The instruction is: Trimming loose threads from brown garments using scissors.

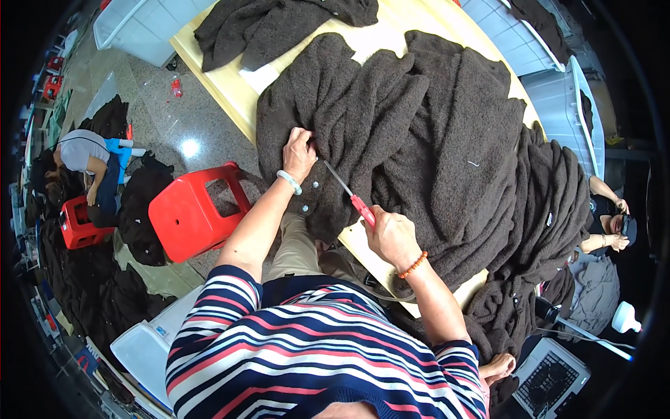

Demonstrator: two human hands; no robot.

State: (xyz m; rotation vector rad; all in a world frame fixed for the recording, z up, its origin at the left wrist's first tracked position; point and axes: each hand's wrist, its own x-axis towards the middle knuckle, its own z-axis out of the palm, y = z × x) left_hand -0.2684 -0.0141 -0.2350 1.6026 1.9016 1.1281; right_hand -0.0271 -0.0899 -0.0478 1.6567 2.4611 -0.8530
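Across the centre and upper part of the frame, a pale wooden table [223, 87] runs diagonally and carries a large brown knit garment heap [447, 140]. Bare wood shows along its upper-left edge and again near the lower centre. A second brown garment [279, 31] lies at the top of the frame. The heap continues to the right and hangs down toward the lower right.

Left hand [300, 153], left of centre: fingers bent and closed on the heap, near its row of light buttons [315, 185]. Right hand [391, 237], just below centre: closed around the red handle of a tool [361, 208]. The tool's thin metal shaft points up and left, its end near the left hand.

Surroundings: speckled floor [157, 112] at upper left; red stool [174, 220] at centre left; dark cloth [77, 272] piled on the floor at far left. One co-worker [91, 157] sits at left; another [607, 216] is at the right edge. White bins stand at upper left [139, 31] and upper right [558, 98]. A white bulb [623, 318] is at lower right, above a grey unit with a black grille [551, 380].
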